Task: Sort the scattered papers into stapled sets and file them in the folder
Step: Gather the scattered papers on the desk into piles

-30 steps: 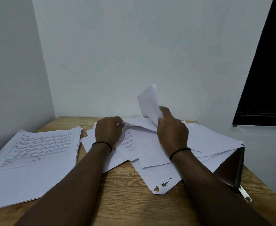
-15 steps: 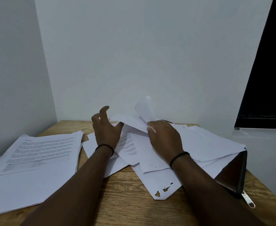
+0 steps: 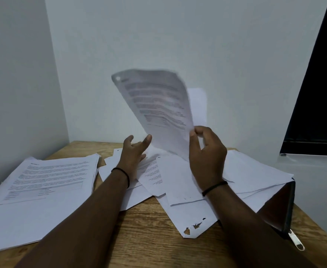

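Observation:
My right hand point(image 3: 207, 153) pinches the lower right edge of a printed sheet point(image 3: 157, 105), which is raised upright and blurred above the desk. My left hand point(image 3: 133, 153) hovers with spread fingers just left of that sheet, its fingertips near the sheet's lower left edge. Under both hands lies a loose heap of scattered white papers point(image 3: 245, 175). One of them has a torn, holed corner point(image 3: 194, 226). A neat stack of printed pages point(image 3: 43, 182) lies at the left. A dark zip folder point(image 3: 280, 209) sits under the heap at the right, with its metal zip pull point(image 3: 297, 242) showing.
The wooden desk point(image 3: 149, 238) stands in a corner, with white walls at the left and back. A dark window point(image 3: 321, 93) is at the right, above a white ledge. Bare wood shows at the front between my forearms.
My right hand has lifted a sheet from the heap and turned it upright, printed side toward me. My left hand rose off the papers and opened beside it.

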